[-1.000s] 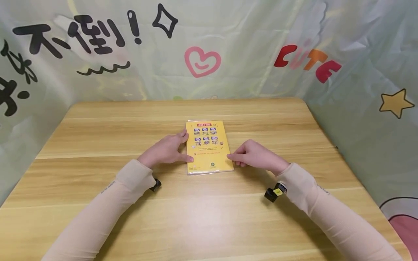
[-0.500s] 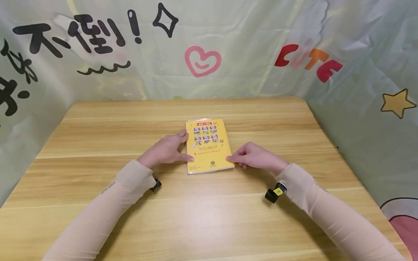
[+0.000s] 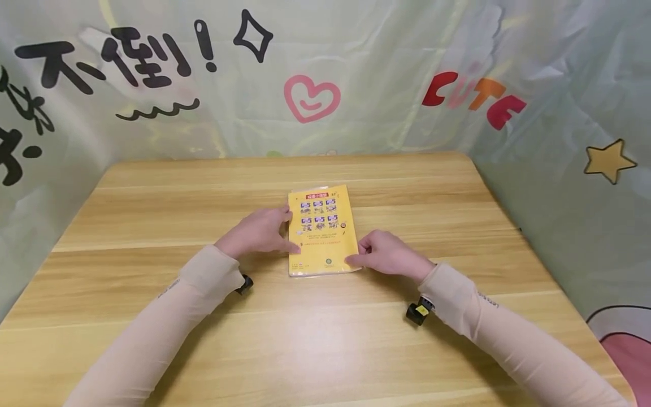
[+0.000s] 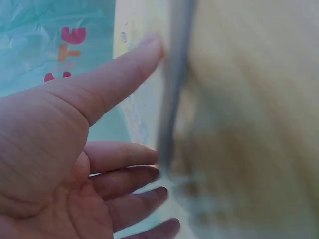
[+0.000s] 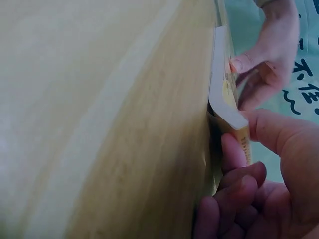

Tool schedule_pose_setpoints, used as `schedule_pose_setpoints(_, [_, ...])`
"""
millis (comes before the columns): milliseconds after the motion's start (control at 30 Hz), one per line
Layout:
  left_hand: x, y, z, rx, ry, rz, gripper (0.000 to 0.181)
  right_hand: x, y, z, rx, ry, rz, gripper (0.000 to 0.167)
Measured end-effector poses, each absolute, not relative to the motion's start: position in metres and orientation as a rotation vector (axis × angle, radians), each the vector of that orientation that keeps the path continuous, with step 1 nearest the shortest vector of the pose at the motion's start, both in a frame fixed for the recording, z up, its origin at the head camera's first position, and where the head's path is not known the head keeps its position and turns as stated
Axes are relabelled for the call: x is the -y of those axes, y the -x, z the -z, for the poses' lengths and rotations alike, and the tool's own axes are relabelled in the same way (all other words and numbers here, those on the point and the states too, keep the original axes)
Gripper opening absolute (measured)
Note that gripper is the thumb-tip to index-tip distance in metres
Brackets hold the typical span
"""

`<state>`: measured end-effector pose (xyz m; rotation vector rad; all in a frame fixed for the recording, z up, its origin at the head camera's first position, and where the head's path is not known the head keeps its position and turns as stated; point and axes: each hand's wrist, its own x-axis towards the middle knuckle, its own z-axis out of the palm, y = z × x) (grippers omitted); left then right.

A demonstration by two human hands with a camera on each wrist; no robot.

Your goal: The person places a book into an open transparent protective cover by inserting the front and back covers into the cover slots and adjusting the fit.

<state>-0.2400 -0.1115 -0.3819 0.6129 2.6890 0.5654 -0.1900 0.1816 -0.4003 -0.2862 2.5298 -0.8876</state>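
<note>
A yellow book (image 3: 322,232) with small printed pictures lies on the table in the head view. A clear plastic edge (image 3: 309,189) sticks out past its top. My left hand (image 3: 259,230) rests at the book's left side, thumb on the cover and fingers along the spine; in the left wrist view these fingers (image 4: 132,199) are fairly straight. At the lower right corner my right hand (image 3: 389,253) pinches the book between thumb and fingers. The right wrist view shows the page block (image 5: 224,94) bent upward at that corner, with fingers underneath.
The wooden table (image 3: 315,339) stretches around the book on all sides. A printed curtain (image 3: 376,73) hangs behind the table and along both its sides. Small black wrist cameras (image 3: 418,312) sit below the sleeve cuffs.
My right hand has slid slightly down and left to the book's lower right corner, which now bends up. The left hand keeps its place. The head view has shifted a little.
</note>
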Motion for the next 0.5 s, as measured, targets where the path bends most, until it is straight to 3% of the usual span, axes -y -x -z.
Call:
schedule_pose_setpoints(133, [0.096,0.244,0.376,-2.744,-0.550,-0.605,0.047,-0.178,0.187,0.402,-2.544,0.321,0.870,0.040])
schedule_pose_setpoints(333, [0.069,0.258,0.366,-2.787,-0.504,-0.633,0.052,-0.170,0.186,0.399,-2.563,0.350,0.868,0.020])
schedule_pose_setpoints(500, [0.050,0.270,0.360,-2.757,-0.424,-0.684,0.059,-0.163,0.185,0.398,-2.541,0.356,0.847,0.021])
